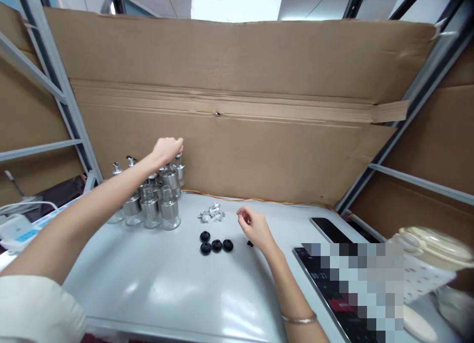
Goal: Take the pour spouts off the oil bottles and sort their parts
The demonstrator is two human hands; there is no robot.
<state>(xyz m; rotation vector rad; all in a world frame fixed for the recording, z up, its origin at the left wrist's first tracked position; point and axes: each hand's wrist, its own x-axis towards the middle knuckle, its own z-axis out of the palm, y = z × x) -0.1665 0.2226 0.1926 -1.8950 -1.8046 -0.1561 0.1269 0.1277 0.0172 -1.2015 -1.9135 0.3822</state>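
My left hand reaches out to the back left, its fingers closed at the top of a glass bottle with a silver band. Several more glass bottles with silver bands crowd below and beside it, some topped with pumps. Over the table's middle right, my right hand is curled with fingertips together; what it holds, if anything, I cannot make out. A small black piece lies beneath that hand. Left of it sit several round black caps, and behind them a cluster of silver-and-clear pump heads.
A dark phone and a tablet with a timer lie on the right. Beyond them stands a cream lidded container. A power strip runs along the left edge. Cardboard walls the back, with thin wires at its foot.
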